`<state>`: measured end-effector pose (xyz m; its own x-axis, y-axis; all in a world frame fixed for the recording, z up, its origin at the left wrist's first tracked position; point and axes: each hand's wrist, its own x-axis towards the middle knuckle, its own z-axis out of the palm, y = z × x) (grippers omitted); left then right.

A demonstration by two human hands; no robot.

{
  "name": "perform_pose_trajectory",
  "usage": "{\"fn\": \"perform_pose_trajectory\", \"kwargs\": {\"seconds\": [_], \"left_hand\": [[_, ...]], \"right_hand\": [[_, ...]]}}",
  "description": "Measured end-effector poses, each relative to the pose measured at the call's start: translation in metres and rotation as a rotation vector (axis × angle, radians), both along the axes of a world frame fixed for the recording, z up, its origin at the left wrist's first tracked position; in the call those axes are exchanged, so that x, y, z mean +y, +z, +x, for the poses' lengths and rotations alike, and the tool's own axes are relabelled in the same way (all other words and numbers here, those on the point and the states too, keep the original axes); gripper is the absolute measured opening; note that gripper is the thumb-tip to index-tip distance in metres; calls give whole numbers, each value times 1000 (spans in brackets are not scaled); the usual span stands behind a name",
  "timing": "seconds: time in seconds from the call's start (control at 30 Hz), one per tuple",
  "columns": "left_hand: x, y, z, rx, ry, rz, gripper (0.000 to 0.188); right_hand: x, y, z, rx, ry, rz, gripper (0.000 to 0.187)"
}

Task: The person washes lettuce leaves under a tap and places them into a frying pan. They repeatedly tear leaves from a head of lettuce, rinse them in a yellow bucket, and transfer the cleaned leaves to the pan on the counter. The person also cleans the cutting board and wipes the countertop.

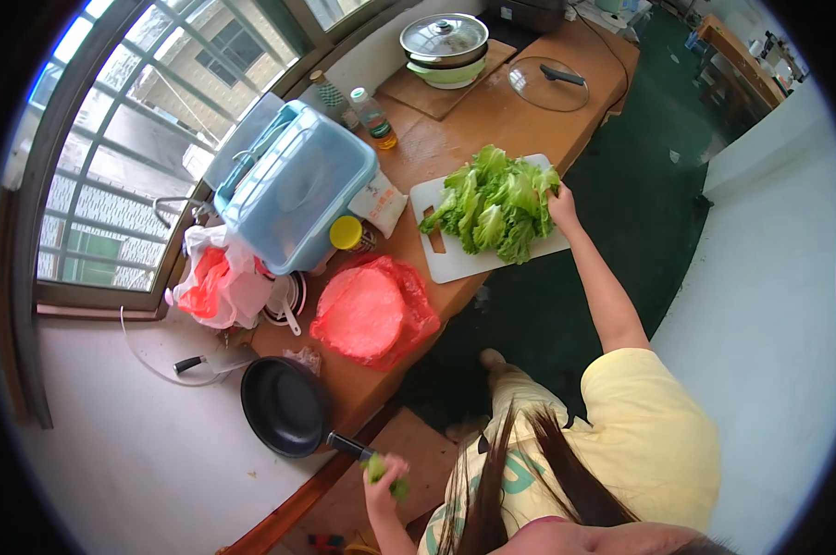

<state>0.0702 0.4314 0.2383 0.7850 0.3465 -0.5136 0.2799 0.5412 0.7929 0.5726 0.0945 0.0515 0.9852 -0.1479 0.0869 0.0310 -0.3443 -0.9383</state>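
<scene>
A heap of leafy green lettuce (496, 203) lies on a white cutting board (453, 266) at the table's right edge. My right hand (560, 207) reaches out to its right side, fingers closed on the leaves and partly hidden by them. Low in the view, my left hand (386, 477) holds a small piece of lettuce (377, 468) beside the handle of a black frying pan (288, 407). The pan sits at the table's near left end. Whether this hand touches the handle, I cannot tell.
A cleaver (223, 360) lies behind the pan. A red plastic bag (373, 310), a yellow-lidded jar (351, 234) and a blue bin (297, 185) line the table's left side. Farther back stand an oil bottle (373, 118), a lidded pot (444, 55) and a glass lid (536, 85).
</scene>
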Motion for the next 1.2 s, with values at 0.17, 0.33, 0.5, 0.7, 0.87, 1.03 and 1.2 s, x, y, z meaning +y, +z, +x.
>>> {"fn": "perform_pose_trajectory", "kwargs": {"seconds": [0.17,0.33,0.5,0.7,0.87,1.03,1.2], "left_hand": [[-79,-44,203,-2,-389,110,19],[-136,-114,341,-29,-392,290,7],[-162,-169,426,-142,-199,1235,36],[-174,-171,433,-18,-278,1291,44],[-146,-165,422,-284,-190,1066,31],[-130,-131,404,-305,-96,611,21],[-120,-100,379,-218,-91,381,22]], "right_hand": [[-35,-45,20,289,-141,284,20],[-23,0,-3,355,85,503,43],[-8,-9,4,66,104,-25,55],[-43,10,-8,524,188,651,43],[-65,-5,-7,446,293,1049,38],[-63,-17,11,403,-26,594,33],[-49,17,34,115,219,-459,37]]}}
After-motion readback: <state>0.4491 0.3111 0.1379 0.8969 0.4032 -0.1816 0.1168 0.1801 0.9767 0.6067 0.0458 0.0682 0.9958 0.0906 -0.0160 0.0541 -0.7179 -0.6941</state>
